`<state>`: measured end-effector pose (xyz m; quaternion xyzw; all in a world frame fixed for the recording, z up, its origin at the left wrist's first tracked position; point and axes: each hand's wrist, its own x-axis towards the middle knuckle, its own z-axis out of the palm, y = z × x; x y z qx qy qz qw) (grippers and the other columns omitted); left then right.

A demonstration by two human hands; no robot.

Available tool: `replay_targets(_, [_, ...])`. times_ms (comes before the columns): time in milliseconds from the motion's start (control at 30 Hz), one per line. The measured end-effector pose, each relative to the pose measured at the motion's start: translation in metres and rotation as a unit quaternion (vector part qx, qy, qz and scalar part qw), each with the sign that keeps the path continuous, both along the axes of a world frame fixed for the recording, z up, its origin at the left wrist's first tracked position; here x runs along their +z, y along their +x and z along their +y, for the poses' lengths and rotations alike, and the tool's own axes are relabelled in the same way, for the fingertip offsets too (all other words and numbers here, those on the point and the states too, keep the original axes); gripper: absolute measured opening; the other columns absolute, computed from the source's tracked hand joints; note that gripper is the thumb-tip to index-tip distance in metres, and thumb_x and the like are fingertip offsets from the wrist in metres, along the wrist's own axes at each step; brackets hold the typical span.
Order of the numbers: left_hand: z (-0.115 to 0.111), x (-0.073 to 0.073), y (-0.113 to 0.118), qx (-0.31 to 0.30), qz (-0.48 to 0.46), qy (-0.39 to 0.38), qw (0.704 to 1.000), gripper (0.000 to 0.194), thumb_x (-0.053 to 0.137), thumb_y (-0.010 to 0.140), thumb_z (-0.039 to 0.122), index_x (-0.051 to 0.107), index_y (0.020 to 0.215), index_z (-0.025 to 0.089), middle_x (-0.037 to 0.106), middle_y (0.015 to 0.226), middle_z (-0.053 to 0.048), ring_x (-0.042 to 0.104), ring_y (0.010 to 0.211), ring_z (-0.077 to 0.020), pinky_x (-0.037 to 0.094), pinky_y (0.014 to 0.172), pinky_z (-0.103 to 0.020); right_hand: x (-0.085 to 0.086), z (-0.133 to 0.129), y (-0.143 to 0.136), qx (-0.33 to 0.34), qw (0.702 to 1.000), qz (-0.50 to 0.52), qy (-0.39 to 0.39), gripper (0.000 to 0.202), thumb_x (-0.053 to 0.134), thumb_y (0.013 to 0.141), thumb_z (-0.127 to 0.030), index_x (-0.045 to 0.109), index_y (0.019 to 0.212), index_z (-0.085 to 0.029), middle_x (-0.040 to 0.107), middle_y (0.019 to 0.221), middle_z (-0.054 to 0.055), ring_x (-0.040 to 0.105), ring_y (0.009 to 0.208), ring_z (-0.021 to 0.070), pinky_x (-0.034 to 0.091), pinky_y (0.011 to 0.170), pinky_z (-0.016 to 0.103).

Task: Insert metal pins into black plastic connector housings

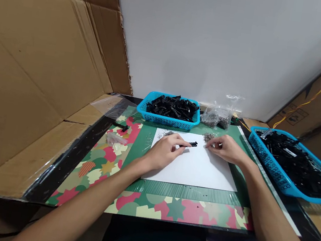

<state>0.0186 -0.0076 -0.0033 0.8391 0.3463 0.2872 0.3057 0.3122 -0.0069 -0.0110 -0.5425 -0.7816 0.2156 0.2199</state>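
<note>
My left hand (165, 150) is closed on a small black plastic part (193, 144), which points right over the white paper sheet (192, 169). To the right, my right hand (226, 148) has its thumb and fingertips pinched together; whatever they hold, if anything, is too small to make out. Those fingertips are just beside a pile of tiny metal pieces (208, 137) at the paper's back edge. A second pile of tiny metal pieces (167, 133) lies behind my left hand, partly hidden by it.
A blue basket (168, 120) of black plastic parts stands behind the paper. Another blue basket (279, 174) of black parts is at the right. Clear bags (217, 117) with metal pieces sit at the back. At left lie a loose black part (121, 127) and a small plastic bag (116, 139).
</note>
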Motion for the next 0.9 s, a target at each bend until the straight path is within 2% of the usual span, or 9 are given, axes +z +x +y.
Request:
replay_targets(200, [-0.0011, 0.0009, 0.0008, 0.0, 0.008, -0.005, 1.0, 0.027, 0.06, 0.102, 0.028, 0.081, 0.118, 0.026, 0.073, 0.115, -0.006, 0.065, 0.083, -0.0189, 0.048, 0.073, -0.033, 0.0008, -0.0016, 0.0035, 0.019, 1.0, 0.004, -0.024, 0.028, 0.059, 0.079, -0.017, 0.085, 0.088, -0.019, 0.062, 0.062, 0.001, 0.044, 0.056, 0.0135, 0.034, 0.058, 0.03])
replay_targets(333, [-0.0009, -0.0004, 0.0005, -0.005, 0.006, -0.001, 1.0, 0.026, 0.06, 0.102, 0.029, 0.081, 0.118, 0.027, 0.073, 0.115, -0.006, 0.064, 0.081, -0.0185, 0.049, 0.073, -0.033, 0.0043, -0.0047, 0.0013, 0.06, 0.995, 0.024, -0.07, 0.024, 0.061, 0.08, -0.019, 0.084, 0.085, -0.018, 0.064, 0.064, 0.001, 0.043, 0.056, 0.0133, 0.033, 0.056, 0.029])
replay_targets(467, [-0.0005, -0.001, 0.0006, -0.005, 0.008, 0.004, 1.0, 0.027, 0.059, 0.103, 0.028, 0.08, 0.12, 0.026, 0.073, 0.116, -0.006, 0.064, 0.082, -0.0186, 0.05, 0.074, -0.033, 0.006, -0.0054, 0.0004, 0.054, 0.994, 0.043, -0.087, 0.021, 0.065, 0.085, -0.026, 0.083, 0.092, -0.018, 0.053, 0.06, -0.002, 0.039, 0.056, 0.0124, 0.03, 0.055, 0.029])
replay_targets(567, [-0.0006, -0.0002, 0.0007, -0.002, -0.001, 0.021, 1.0, 0.03, 0.054, 0.104, 0.023, 0.076, 0.125, 0.024, 0.072, 0.119, -0.007, 0.066, 0.093, -0.0206, 0.052, 0.084, -0.036, 0.0047, -0.0033, 0.0021, 0.042, 0.995, 0.038, -0.082, 0.021, 0.069, 0.086, -0.03, 0.082, 0.098, -0.018, 0.048, 0.06, -0.004, 0.04, 0.057, 0.0128, 0.03, 0.056, 0.029])
replay_targets(700, [-0.0003, -0.0007, 0.0008, 0.002, -0.021, 0.024, 0.999, 0.031, 0.052, 0.105, 0.022, 0.07, 0.13, 0.025, 0.07, 0.128, -0.006, 0.066, 0.107, -0.0225, 0.052, 0.097, -0.04, 0.0025, -0.0004, 0.0042, 0.056, 0.995, 0.023, -0.08, 0.019, 0.073, 0.086, -0.033, 0.083, 0.095, -0.019, 0.062, 0.07, 0.001, 0.048, 0.063, 0.0151, 0.035, 0.06, 0.03])
replay_targets(800, [0.0, -0.002, 0.0012, 0.001, -0.016, 0.026, 1.0, 0.029, 0.052, 0.105, 0.022, 0.07, 0.128, 0.025, 0.07, 0.129, -0.006, 0.066, 0.108, -0.0229, 0.052, 0.098, -0.039, 0.0018, 0.0005, 0.005, 0.064, 0.994, 0.024, -0.079, 0.018, 0.074, 0.086, -0.035, 0.083, 0.09, -0.019, 0.072, 0.078, 0.005, 0.055, 0.07, 0.0178, 0.039, 0.064, 0.031])
replay_targets(900, [-0.0002, -0.0026, 0.0018, -0.002, -0.005, 0.026, 1.0, 0.027, 0.053, 0.105, 0.022, 0.071, 0.125, 0.024, 0.071, 0.125, -0.006, 0.067, 0.103, -0.0223, 0.051, 0.095, -0.037, 0.0021, -0.0001, 0.0068, 0.068, 0.994, 0.024, -0.083, 0.02, 0.073, 0.088, -0.038, 0.081, 0.087, -0.019, 0.071, 0.077, 0.005, 0.055, 0.07, 0.0178, 0.039, 0.063, 0.03])
